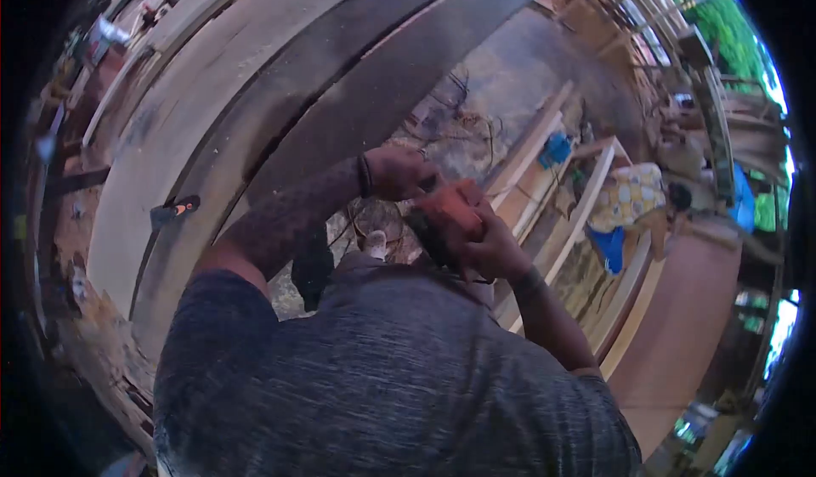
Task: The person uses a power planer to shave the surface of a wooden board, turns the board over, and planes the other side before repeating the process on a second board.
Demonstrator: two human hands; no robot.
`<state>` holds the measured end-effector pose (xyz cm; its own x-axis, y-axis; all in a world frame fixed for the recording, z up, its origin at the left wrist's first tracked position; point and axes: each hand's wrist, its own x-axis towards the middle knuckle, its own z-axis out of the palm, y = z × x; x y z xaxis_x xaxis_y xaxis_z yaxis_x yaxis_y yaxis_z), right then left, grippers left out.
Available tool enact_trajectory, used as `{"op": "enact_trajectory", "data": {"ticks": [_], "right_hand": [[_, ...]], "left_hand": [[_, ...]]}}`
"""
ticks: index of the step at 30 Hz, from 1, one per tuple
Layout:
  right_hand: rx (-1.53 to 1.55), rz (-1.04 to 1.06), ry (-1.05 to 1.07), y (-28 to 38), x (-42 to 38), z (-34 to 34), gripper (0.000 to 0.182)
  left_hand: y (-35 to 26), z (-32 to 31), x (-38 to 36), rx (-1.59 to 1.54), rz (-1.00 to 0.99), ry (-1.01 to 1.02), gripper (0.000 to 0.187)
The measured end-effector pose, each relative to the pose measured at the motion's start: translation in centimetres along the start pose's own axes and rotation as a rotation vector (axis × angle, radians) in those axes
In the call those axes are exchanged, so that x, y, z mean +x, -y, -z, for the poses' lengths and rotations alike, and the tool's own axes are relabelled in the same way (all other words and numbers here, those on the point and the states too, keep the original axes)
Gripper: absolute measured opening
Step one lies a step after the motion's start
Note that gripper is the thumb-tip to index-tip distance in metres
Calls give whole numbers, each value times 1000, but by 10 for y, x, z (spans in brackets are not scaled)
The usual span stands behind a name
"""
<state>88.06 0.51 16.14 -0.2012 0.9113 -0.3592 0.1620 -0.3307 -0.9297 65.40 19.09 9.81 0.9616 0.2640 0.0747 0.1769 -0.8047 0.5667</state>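
Note:
Near the middle of the head view, my right hand [494,246] is wrapped round an orange and dark object [450,214], which looks like a power tool, in front of my chest. My left hand [398,173], with a dark band at its wrist, is closed at the upper left end of that object. Its fingertips are blurred, and I cannot make out what they pinch. Beyond my left arm lie long wooden planks [340,112]. A small black and orange item [176,211] rests on the planks at the left.
At the right a person [629,198] in a patterned yellowish top bends beside long timber beams [578,218]. A blue object [555,150] lies near the beams. A broad reddish board [680,316] stands at the lower right. Wires and debris lie on the ground ahead.

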Motion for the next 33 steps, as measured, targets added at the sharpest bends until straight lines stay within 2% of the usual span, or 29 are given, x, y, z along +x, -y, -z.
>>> {"op": "enact_trajectory", "data": {"ticks": [2,4,7,9,11,14,17,18,19,20,21,23,25,26,28,29,30,33], "right_hand": [[68,-64,88,7,24,19,63],[54,-72,146,10,53,39,57],[-50,-87,256,39,89,71,60],[-299,124,393,30,120,105,57],[-429,180,525,40,159,139,54],[-393,-7,616,52,189,164,49],[-347,-128,604,72,207,183,45],[-385,-176,556,77,213,191,42],[-418,-9,736,86,238,212,38],[-283,95,759,92,248,219,34],[-147,197,791,98,258,226,32],[200,155,667,125,264,216,31],[285,98,711,159,291,216,31],[299,113,745,174,306,219,31],[345,71,819,206,325,226,22],[378,8,864,223,328,230,21],[409,-61,908,240,325,229,30],[358,-82,704,283,278,208,29]], "left_hand": [[14,4,6,-62,105,3,37],[27,8,12,-35,128,-47,36],[39,16,17,15,171,-155,37],[35,19,22,9,244,-200,38],[30,31,30,-29,373,-225,40],[8,30,45,112,593,-373,44],[-34,9,58,356,895,-716,47],[-52,-6,61,235,1011,-860,51],[-72,-24,62,107,1107,-1005,54],[-90,-44,63,-25,1186,-1151,58],[-102,-77,69,-116,1259,-1184,65],[-88,-164,72,184,1296,-961,70],[-86,-180,68,39,1337,-821,71],[-93,-168,61,-263,1339,-796,70],[-87,-167,52,-437,1331,-708,64],[-73,-180,49,-314,1348,-656,59],[-66,-188,49,-194,1366,-602,54],[-117,-119,39,336,1128,-889,44]]}}
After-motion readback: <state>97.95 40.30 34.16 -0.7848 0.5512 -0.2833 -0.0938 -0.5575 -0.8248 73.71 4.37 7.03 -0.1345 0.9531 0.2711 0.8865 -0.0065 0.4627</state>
